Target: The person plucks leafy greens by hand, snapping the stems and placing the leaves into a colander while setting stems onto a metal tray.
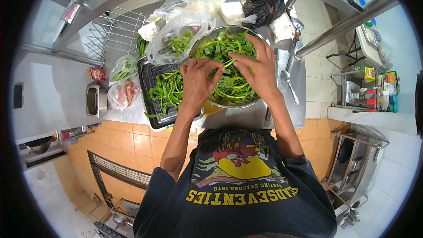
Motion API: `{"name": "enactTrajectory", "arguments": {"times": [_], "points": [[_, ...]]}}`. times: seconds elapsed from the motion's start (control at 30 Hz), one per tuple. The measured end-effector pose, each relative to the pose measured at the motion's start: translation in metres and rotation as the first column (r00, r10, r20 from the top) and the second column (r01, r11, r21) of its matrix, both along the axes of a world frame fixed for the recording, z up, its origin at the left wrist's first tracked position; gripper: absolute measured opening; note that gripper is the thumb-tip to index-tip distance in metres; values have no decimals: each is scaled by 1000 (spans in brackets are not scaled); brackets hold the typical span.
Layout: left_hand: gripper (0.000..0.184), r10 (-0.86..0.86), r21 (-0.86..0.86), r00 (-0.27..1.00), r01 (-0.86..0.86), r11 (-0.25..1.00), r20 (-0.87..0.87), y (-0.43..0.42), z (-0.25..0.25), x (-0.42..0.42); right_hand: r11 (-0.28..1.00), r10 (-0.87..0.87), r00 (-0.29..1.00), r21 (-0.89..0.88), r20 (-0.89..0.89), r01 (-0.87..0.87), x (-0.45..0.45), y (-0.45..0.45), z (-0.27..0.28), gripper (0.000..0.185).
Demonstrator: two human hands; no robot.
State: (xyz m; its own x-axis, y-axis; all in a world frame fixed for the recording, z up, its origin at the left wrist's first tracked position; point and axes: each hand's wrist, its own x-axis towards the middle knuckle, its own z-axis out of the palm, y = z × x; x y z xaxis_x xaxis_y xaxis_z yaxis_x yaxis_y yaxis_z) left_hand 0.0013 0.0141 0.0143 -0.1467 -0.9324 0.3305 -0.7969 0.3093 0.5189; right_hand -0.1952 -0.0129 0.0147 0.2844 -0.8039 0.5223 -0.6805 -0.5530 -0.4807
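Both hands are over a round metal strainer (pixel 260 101) heaped with leafy green stems (pixel 233 81). My left hand (pixel 198 79), at the strainer's left side, pinches one end of a green stem between thumb and fingertips. My right hand (pixel 260 68) holds the same stem with its thumb and a finger, while its other fingers are raised. The fingertips of the two hands are close together. Left of the strainer, a black tray (pixel 146 77) holds more greens (pixel 169 89). Behind it, a clear plastic bag (pixel 158 48) has greens inside.
A black plastic bag (pixel 264 6) and a white block (pixel 232 12) stand behind the strainer. A spoon (pixel 289 87) lies at the right. On the left are a wire rack (pixel 112 33), small bags (pixel 123 70) and a metal container (pixel 96 100). An overhead shelf edge crosses the top.
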Motion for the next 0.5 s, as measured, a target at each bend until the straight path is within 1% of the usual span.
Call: {"name": "enactTrajectory", "arguments": {"times": [0.03,0.13,0.23,0.33,0.4,0.43,0.5], "points": [[15,0,13,1000,0,1000,3,0,1,0,999,34,999,-39,-2,-34,1,0,1,23],[15,-19,12,1000,19,1000,-15,0,3,-1,996,89,996,-26,-27,-90,3,1,-4,18],[15,-12,106,998,19,994,-63,1,3,-2,994,108,994,-17,2,-108,5,-1,-10,11],[15,-3,90,993,13,996,-116,1,2,-3,991,131,990,-7,53,-131,6,0,-12,9],[16,-13,143,930,71,987,-367,-2,-8,-3,991,127,981,9,146,-130,9,1,-16,11],[17,-11,163,875,103,981,-485,-3,-15,-2,991,125,973,17,193,-131,10,1,-16,12],[17,34,253,752,179,951,-658,-5,-23,-3,989,105,951,68,292,-130,14,4,-16,12]]}}
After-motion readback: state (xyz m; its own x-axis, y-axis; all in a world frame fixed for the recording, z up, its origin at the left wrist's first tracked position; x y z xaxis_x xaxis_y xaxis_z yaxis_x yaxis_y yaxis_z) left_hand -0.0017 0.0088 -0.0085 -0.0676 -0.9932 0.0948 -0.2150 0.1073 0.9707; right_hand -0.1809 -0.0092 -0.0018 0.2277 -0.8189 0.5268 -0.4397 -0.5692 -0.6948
